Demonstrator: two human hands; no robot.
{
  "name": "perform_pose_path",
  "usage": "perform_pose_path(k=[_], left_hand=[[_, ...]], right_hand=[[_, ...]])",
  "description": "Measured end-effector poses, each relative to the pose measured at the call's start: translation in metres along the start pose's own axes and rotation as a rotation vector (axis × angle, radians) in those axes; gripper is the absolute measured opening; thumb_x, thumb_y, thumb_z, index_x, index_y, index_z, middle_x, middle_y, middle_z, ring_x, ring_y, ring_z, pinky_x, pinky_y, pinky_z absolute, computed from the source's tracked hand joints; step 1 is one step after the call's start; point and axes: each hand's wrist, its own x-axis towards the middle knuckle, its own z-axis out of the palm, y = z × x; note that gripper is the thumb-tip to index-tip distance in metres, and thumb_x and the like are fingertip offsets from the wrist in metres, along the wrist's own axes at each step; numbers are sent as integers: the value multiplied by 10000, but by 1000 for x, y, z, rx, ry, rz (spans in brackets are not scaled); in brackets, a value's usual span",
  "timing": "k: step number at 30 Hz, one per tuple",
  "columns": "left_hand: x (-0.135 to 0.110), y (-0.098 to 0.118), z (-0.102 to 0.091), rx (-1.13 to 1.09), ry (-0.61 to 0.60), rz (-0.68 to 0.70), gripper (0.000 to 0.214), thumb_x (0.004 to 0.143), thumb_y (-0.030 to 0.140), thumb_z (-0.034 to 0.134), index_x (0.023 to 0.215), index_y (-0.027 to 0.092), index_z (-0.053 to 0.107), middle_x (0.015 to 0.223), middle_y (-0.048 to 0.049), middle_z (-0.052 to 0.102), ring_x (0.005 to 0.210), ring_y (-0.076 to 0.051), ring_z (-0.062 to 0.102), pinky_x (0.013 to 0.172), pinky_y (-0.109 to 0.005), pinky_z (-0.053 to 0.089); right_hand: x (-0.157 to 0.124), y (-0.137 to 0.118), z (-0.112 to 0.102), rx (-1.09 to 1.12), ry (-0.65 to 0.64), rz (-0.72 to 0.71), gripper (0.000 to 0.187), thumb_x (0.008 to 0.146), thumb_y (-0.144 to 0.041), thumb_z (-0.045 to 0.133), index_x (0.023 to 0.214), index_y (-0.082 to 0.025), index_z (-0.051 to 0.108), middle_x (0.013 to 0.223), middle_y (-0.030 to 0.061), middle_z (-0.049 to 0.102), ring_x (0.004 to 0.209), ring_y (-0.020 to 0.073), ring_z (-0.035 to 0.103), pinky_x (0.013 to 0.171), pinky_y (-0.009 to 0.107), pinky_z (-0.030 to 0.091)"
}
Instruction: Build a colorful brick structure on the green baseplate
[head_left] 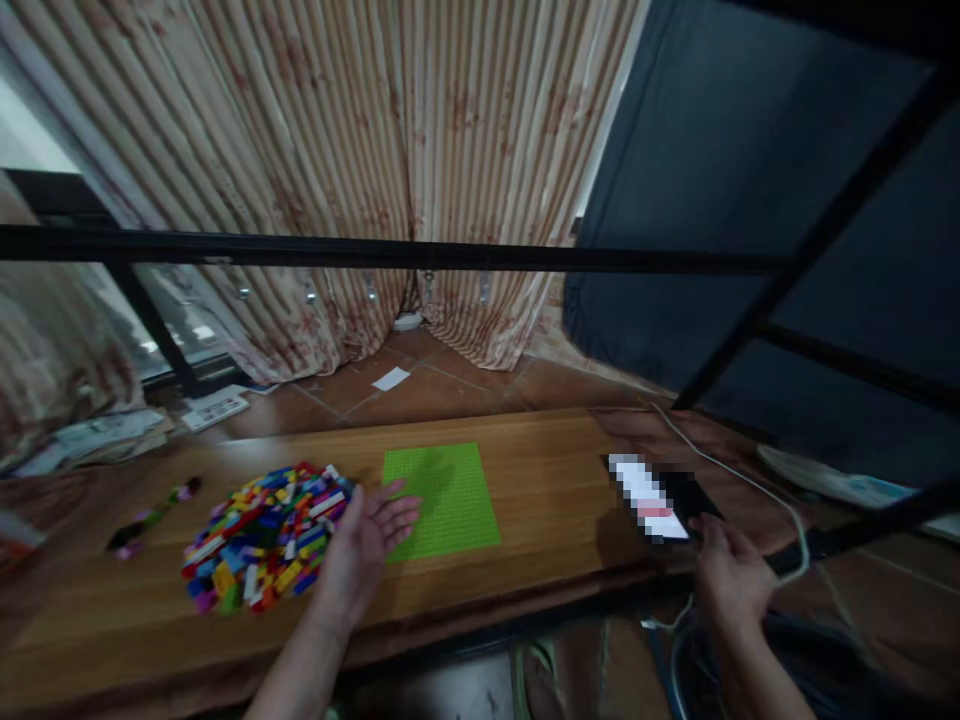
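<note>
Loosely open, left fingers (396, 512) sit beside the brick pile (262, 535), right fingers (712, 535) by a phone (652, 497).

A long wooden tabletop (551, 525) is carrying everything here. A loose heap of multicoloured plastic bricks (266, 535) is lying left of centre, just beside a green studded baseplate (442, 500). Further left, a short strip of joined bricks (154, 515) is resting apart from the heap. Near the right end, a black smartphone (694, 500) is lying with its screen blurred, a white cable (731, 465) running across the wood beyond it.
</note>
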Motion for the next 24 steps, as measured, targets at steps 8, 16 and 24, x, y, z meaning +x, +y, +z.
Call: perform_pose_path(k=[8,16,24], left_hand=[[-11,-50,10,275,43,34,443,702,540,689,883,137,662,687,-54,668,610,-145,588,624,-267,421],[-18,-28,-20,548,135,244,336,791,422,599,987,157,663,806,-69,687,762,-203,630,716,-313,474],[-29,-1,-49,1071,310,237,303,827,333,522,1037,182,679,840,-86,708,809,-230,643,752,-325,436]], right_hand=[[-103,-75,59,28,-637,-235,465,737,-532,538,1029,-203,688,1015,92,713,847,251,661,743,354,509],[-202,-116,114,-87,-1060,-848,366,850,-327,486,1165,-230,644,1268,95,603,1180,263,542,1026,428,410],[-225,-102,154,-353,-1085,-1187,477,904,-336,445,1361,-212,495,1481,105,408,1373,274,342,1092,491,309]])
